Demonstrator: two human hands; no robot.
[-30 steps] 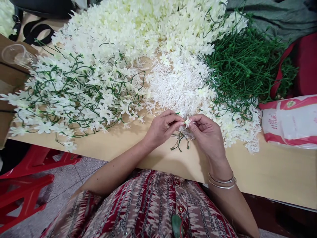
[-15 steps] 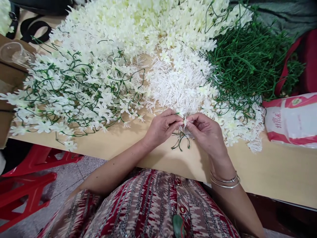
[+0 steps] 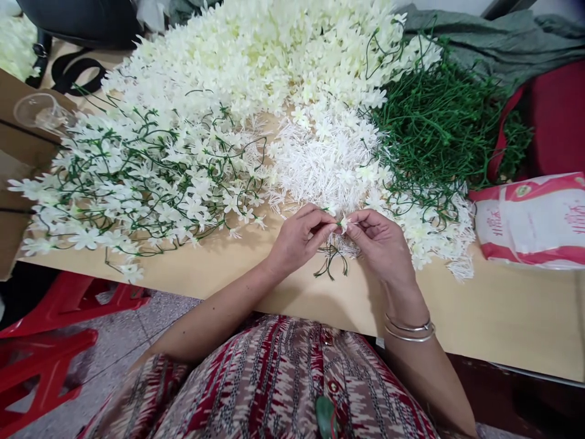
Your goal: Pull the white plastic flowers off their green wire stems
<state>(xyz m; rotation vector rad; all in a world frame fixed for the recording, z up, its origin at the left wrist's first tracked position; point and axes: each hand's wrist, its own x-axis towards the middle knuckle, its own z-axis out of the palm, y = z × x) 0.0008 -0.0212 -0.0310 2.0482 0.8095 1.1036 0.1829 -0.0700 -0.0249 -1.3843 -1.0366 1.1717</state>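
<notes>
Near the table's front edge, my left hand [image 3: 305, 236] pinches a green plastic stem by its tip. My right hand [image 3: 381, 244] meets it, thumb and forefinger closed on a small white artificial flower [image 3: 343, 224]. Flower and stem tip touch between the fingertips; the exact join is partly hidden. Just below the hands, a few green stems [image 3: 331, 265] lie on the table. Beyond them spreads a heap of thin white stamens [image 3: 315, 164]. Green stems are piled [image 3: 448, 128] to the right, and white flowers on green stems [image 3: 150, 177] lie to the left.
Loose cream petals [image 3: 256, 49] form a big mound at the back. A pink and white packet [image 3: 534, 219] and a dark red bag [image 3: 560, 122] sit at the right. A clear plastic cup [image 3: 39, 111] and cardboard box [image 3: 18, 146] stand left. Red stools [image 3: 46, 372] are below the table [image 3: 516, 317].
The view has shifted slightly. Both hands stay together at the same spot, and a green tip now shows between the fingertips beside the white flower.
</notes>
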